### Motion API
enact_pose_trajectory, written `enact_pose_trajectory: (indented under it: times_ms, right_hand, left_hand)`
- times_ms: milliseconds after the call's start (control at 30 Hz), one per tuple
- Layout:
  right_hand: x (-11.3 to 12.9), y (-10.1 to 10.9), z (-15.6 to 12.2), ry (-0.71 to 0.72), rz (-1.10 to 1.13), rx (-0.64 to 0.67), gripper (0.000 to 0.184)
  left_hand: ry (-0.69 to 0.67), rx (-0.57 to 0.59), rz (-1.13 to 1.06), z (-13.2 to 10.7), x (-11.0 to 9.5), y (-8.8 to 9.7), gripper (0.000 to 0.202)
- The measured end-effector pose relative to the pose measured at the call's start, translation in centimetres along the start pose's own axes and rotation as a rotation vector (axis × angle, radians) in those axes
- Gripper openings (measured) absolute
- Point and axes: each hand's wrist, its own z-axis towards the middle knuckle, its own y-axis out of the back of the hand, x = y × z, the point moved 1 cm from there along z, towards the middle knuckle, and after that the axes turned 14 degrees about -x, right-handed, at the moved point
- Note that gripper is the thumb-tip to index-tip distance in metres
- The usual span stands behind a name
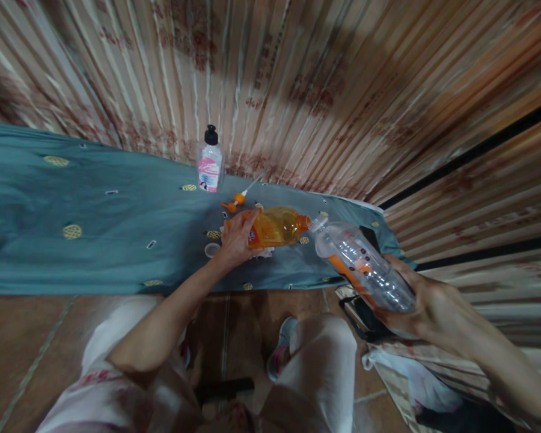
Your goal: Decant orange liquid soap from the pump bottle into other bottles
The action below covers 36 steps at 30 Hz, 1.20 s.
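My left hand (240,238) is wrapped round the base end of an amber plastic bottle (277,227), tilted onto its side with its uncapped neck to the right. A large clear plastic bottle (365,264) with an orange label is gripped near its base by my right hand (417,300). It slants up to the left, and its mouth meets or nearly meets the amber bottle's mouth; I cannot tell if they touch. Beyond my left hand lies an orange pump top (237,201) with a thin clear tube. A small whitish round cap or lid (211,249) rests left of the hand.
A clear bottle (210,165) with a black cap and pink label stands at the back of the narrow surface under a teal cloth (112,222). A pleated curtain (234,78) hangs behind. A dark flat object (370,239) lies beyond the large bottle; bags (419,376) sit lower right.
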Motion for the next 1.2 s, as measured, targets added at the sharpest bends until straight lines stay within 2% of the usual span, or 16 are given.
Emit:
enact_pose_trajectory:
  times_ms: [233, 533, 667, 833, 1033, 1200]
  right_hand:
    - [0.00, 0.27, -0.14, 0.030, 0.010, -0.001, 0.068]
    - [0.04, 0.23, 0.00, 0.042, -0.005, -0.008, 0.071]
    - [-0.23, 0.12, 0.03, 0.036, -0.014, -0.026, 0.078]
    - [-0.17, 0.11, -0.04, 0.067, 0.005, -0.027, 0.068]
    - [-0.33, 0.05, -0.15, 0.052, -0.019, -0.043, 0.080]
    - [-0.01, 0.24, -0.13, 0.054, -0.038, -0.042, 0.076]
  left_hand:
    - [0.007, 0.008, 0.006, 0.10, -0.36, 0.27, 0.101]
    - [-0.005, -0.005, 0.011, 0.05, -0.20, 0.08, 0.103]
    - [-0.001, -0.009, 0.015, 0.03, -0.15, 0.08, 0.103]
    - [-0.012, -0.008, 0.010, 0.05, -0.02, -0.04, 0.102]
    - [-0.018, -0.024, 0.007, 0.01, 0.11, -0.15, 0.102]
    - [0.005, 0.013, -0.010, 0.12, -0.32, 0.30, 0.102]
